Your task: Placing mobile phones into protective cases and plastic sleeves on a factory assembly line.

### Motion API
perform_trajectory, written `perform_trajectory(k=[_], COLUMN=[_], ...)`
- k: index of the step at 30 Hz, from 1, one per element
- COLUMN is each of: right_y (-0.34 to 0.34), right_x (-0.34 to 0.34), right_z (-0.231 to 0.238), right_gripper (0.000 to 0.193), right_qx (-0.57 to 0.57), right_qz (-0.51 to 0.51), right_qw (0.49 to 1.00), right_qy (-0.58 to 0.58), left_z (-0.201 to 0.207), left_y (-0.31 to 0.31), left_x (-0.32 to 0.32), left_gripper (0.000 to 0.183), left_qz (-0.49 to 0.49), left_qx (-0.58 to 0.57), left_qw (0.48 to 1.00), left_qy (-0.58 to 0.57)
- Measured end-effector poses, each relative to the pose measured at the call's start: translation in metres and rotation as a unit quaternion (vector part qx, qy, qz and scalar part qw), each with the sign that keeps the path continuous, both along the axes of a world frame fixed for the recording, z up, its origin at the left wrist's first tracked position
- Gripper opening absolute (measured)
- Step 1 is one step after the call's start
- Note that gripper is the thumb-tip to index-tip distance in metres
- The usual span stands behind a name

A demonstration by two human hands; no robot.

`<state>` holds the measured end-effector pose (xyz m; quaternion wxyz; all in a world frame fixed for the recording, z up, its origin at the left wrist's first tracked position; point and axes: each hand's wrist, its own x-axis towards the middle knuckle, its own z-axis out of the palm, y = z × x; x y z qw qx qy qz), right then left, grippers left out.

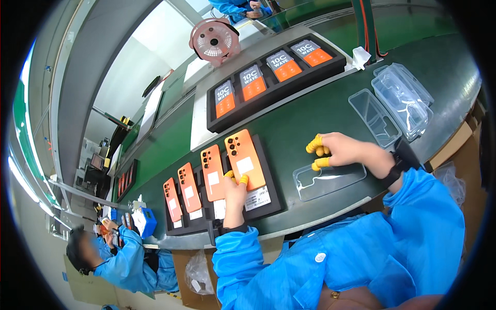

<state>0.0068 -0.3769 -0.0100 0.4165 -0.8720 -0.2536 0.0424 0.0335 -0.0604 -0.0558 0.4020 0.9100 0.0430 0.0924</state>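
My left hand point(235, 195), with yellow finger cots, grips the lower left edge of an orange phone point(245, 164), pinched between thumb and finger. The phone lies back up, a white label on it, at the right end of a black tray point(273, 199). Another orange phone point(212, 175) is just left of that hand. My right hand point(338, 150), also in yellow finger cots, hovers with thumb and fingers apart. Under it a clear phone case point(328, 182) lies on the green table; the thumb is close to the case's upper edge, and contact cannot be told.
Farther left in the tray are two more orange phones point(189, 187). Behind it, a black tray point(276, 95) holds several grey-and-orange packs. Clear plastic cases point(403, 98) are stacked at right. A pink fan point(214, 41) stands at the back. Co-workers point(124, 261) sit at left and far back.
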Motion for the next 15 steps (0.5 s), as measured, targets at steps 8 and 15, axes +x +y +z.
perform_trajectory(k=[8,15], right_y=[0.005,0.057], right_x=[-0.007,-0.013], right_z=[-0.018,-0.024], right_gripper=[0.037,0.034], right_qx=[-0.031,0.457], right_qz=[0.016,-0.049], right_qw=[0.997,0.872], right_qy=[-0.069,0.166], left_z=[0.031,0.035], left_y=[0.005,-0.098], left_x=[-0.007,-0.052], left_gripper=[0.031,0.037], left_qz=[-0.097,-0.246], left_qx=[-0.629,-0.459], left_qw=[0.753,0.852], left_qy=[0.166,0.046])
